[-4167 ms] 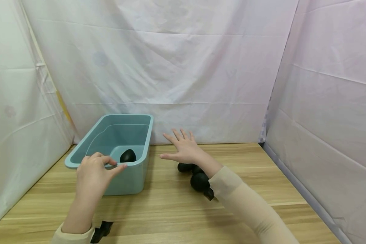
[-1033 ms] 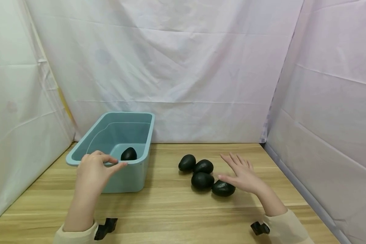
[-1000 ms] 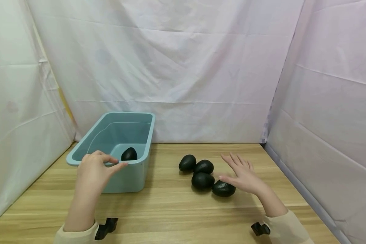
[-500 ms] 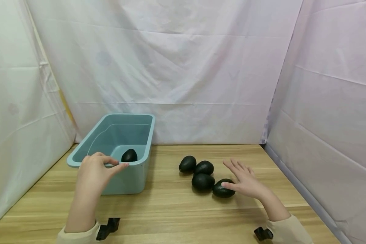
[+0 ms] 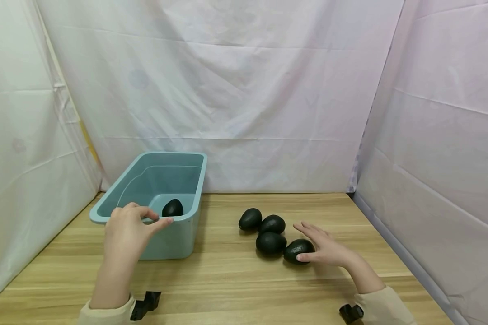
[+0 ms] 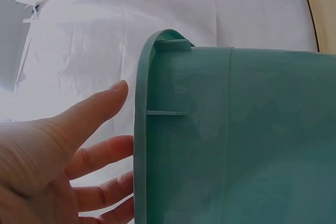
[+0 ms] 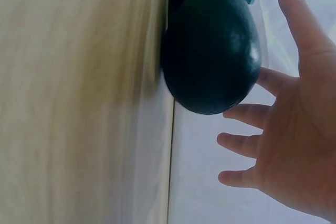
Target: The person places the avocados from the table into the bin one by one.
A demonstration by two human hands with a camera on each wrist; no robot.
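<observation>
My right hand (image 5: 328,249) is spread beside the nearest dark avocado (image 5: 294,251), its thumb in front of the fruit in the head view. In the right wrist view this avocado (image 7: 212,51) stands close to the spread fingers (image 7: 244,145), not gripped. Three more avocados (image 5: 270,243) lie bunched to its left on the table. My left hand (image 5: 127,231) is at the near rim of a blue-green bin (image 5: 166,239). In the left wrist view its thumb is off the rim and the fingertips meet the rim's edge or pass behind it. One avocado (image 5: 172,208) is inside the bin.
The bin stands at the left of the wooden table (image 5: 227,289). White cloth (image 5: 244,90) hangs behind and on both sides. A black wrist mount (image 5: 145,306) sits at the left sleeve, another black mount (image 5: 351,313) at the right sleeve.
My right hand has moved from near the bin to the rightmost avocado, then sunk lower beside it, its thumb now before the fruit. My left hand has stayed at the rim.
</observation>
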